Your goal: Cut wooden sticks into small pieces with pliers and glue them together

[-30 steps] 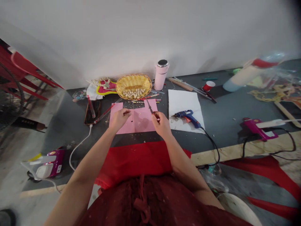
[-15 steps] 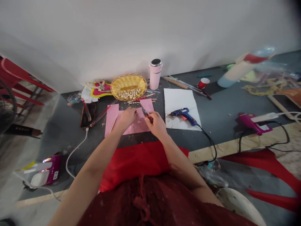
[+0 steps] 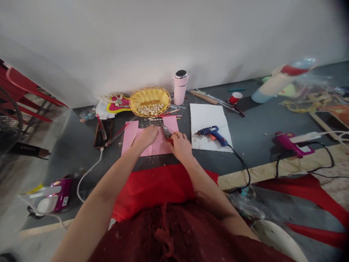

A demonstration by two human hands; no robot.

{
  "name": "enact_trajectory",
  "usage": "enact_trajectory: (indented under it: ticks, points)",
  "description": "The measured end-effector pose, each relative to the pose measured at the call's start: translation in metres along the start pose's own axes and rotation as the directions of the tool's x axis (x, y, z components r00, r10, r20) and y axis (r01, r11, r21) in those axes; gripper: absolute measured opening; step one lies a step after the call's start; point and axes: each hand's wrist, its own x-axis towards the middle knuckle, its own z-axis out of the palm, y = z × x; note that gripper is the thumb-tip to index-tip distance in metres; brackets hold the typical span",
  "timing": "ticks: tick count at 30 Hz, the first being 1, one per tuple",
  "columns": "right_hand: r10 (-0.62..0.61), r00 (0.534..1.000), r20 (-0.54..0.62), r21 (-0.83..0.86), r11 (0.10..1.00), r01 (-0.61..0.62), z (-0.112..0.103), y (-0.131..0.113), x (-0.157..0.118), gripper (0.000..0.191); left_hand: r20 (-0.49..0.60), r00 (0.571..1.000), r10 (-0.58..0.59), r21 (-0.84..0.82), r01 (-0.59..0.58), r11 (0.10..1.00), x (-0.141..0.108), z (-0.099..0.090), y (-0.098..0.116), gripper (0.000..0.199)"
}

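My right hand [image 3: 181, 145] is closed around the red handles of a cutting tool [image 3: 165, 131], whose metal jaws point up and left over the pink paper [image 3: 159, 147]. Just left of the jaws, my left hand [image 3: 149, 136] has its fingers pinched together above the same paper; whatever is between them is too small to make out. A thin pale stick [image 3: 132, 140] lies on the paper's left part. Behind the hands, a yellow wicker basket [image 3: 149, 95] holds many small pale pieces.
A blue glue gun [image 3: 215, 135] rests on a white board [image 3: 208, 114] to the right. A pink bottle [image 3: 180, 89] stands by the wall. At left lie a phone [image 3: 103, 136] and a magenta power strip [image 3: 62, 194]; another magenta power strip [image 3: 290, 143] is at right.
The tool in my right hand has turned, so its metal jaws show more broadly and sit nearer my left fingers. My left hand has barely moved.
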Motion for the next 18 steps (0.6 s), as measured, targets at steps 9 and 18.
enact_trajectory:
  ticks: [9, 18]
  points:
    - [-0.112, 0.980, -0.163, 0.283, 0.947, 0.155, -0.007, -0.008, -0.001, 0.024, -0.042, 0.977, -0.207, -0.696, 0.120, 0.707, -0.041, -0.020, 0.025, 0.014]
    - [-0.283, 0.952, -0.119, 0.547, 0.781, 0.300, -0.002, -0.033, -0.013, 0.027, 0.294, 0.939, -0.180, -0.934, 0.242, -0.263, -0.089, -0.008, 0.038, 0.023]
